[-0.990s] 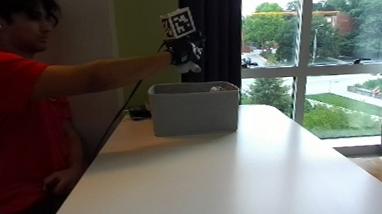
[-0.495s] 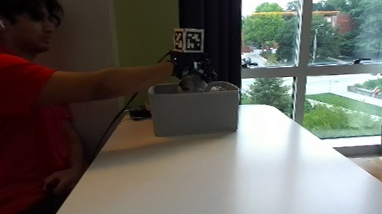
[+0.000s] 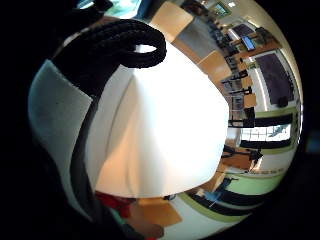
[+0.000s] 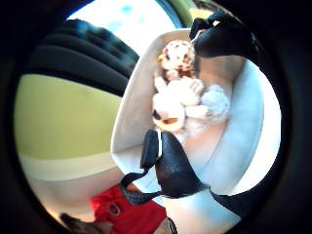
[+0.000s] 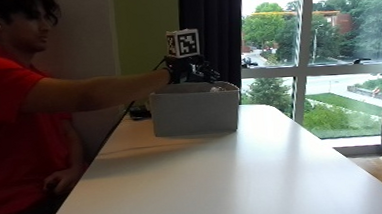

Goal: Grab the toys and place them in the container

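Toys [image 4: 183,105] lie heaped inside the bin [image 5: 195,111], which sits at upper centre of the outside view. Above its rim hovers the gloved hand [image 5: 190,71], fingers spread and grasping nothing, so the drop looks done. No loose toy shows on the table [image 5: 248,173]; the next move calls for pulling the arm back clear of the rim. Windows fill the right side, a dark curtain at upper centre.

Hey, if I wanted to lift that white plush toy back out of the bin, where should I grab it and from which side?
Come straight down from above: the container has walls all round and is open only at the top. Pinch the white plush toy around its rounded body, probably the easiest part, since it lies uppermost beside the spotted toy. The right hand is just above the rim.
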Motion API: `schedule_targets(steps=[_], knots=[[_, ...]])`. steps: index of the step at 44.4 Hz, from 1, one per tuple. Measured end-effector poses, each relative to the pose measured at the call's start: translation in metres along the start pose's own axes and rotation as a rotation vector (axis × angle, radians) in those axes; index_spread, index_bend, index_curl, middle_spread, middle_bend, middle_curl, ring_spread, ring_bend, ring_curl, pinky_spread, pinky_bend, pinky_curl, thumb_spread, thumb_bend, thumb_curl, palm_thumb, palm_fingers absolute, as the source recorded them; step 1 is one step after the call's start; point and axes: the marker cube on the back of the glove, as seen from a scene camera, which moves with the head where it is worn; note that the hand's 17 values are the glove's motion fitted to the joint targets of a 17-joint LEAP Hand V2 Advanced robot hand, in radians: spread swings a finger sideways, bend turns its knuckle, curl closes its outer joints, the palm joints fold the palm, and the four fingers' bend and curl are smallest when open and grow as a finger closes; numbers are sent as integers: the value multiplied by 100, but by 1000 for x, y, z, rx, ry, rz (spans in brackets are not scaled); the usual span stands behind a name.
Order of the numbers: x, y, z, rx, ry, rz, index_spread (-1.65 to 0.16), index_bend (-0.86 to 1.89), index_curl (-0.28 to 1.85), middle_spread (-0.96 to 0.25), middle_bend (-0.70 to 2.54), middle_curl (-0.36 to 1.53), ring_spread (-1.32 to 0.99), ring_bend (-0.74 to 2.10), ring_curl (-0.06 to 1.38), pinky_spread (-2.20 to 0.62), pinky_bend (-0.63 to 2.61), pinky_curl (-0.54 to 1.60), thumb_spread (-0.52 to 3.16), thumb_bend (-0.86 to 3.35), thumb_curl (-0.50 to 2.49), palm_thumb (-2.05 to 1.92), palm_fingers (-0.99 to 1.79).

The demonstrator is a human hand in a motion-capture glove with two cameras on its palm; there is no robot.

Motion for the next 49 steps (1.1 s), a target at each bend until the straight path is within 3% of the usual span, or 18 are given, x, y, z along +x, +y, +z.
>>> schedule_targets(steps=[25,33,41,49], knots=[[152,90,45,-14,13,187,-50,42,67,-17,27,39,-10,40,25,3,92,32,118,-5,42,-5,17],[209,149,95,-103,137,205,-46,19,59,-17,31,40,-12,46,27,3,96,33,119,-5,36,-6,11],[239,192,145,-156,103,442,-46,16,53,-17,29,39,-14,47,27,2,96,33,122,-5,31,-6,11],[237,201,165,-167,102,476,-45,17,50,-16,27,38,-14,46,27,2,97,33,123,-6,27,-8,11]])
